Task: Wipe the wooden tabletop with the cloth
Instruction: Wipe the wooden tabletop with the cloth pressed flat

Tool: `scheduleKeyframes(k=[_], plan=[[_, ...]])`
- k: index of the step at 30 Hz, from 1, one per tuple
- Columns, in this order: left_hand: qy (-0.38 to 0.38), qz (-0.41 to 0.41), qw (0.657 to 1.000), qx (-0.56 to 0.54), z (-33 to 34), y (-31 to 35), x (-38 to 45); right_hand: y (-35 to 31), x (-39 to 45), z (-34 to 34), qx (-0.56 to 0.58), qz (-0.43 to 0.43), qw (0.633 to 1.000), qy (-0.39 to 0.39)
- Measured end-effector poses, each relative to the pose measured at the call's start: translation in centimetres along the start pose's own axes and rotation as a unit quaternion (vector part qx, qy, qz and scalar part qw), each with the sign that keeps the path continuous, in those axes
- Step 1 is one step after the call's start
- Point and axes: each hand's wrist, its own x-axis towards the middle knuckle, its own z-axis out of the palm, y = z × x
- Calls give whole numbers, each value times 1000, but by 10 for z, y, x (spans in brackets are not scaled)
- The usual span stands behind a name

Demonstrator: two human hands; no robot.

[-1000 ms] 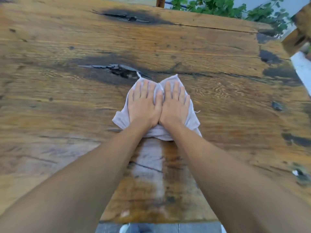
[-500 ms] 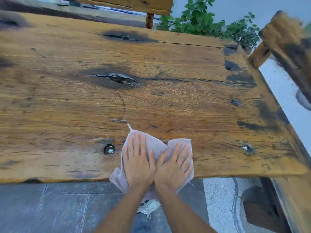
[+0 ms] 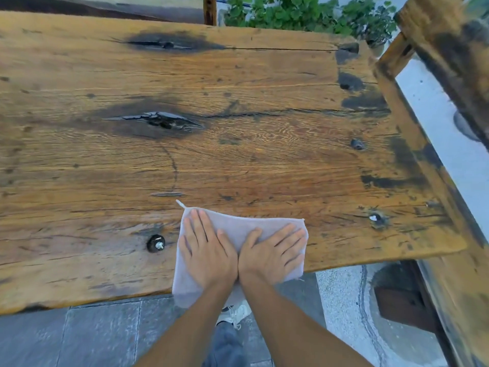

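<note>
A pale grey cloth [image 3: 238, 223] lies flat at the near edge of the rough wooden tabletop [image 3: 238, 88], its lower left corner hanging over the edge. My left hand [image 3: 206, 250] presses flat on the cloth's left half, fingers pointing away from me. My right hand [image 3: 272, 250] presses flat on the right half, fingers spread toward the right. The two hands touch at the wrists.
A black bolt [image 3: 156, 243] sticks up from the wood just left of the cloth. Dark knots and cracks mark the planks. A wooden bench [image 3: 434, 62] stands at the right, green plants [image 3: 304, 11] behind the table, grey paving [image 3: 79, 340] below.
Both hands dragged the cloth from the table's middle back to the near edge. Since half a second ago the hands have fanned apart and the cloth lies spread wider.
</note>
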Motion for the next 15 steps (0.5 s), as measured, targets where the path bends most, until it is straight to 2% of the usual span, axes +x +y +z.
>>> scheduleKeyframes(k=[6,15], plan=[[10,29,999,16,8,26,48,-38,39,8,-10,42,999,20],[40,3,999,5,24,73,131,-106,109,17,-26,51,998,27]])
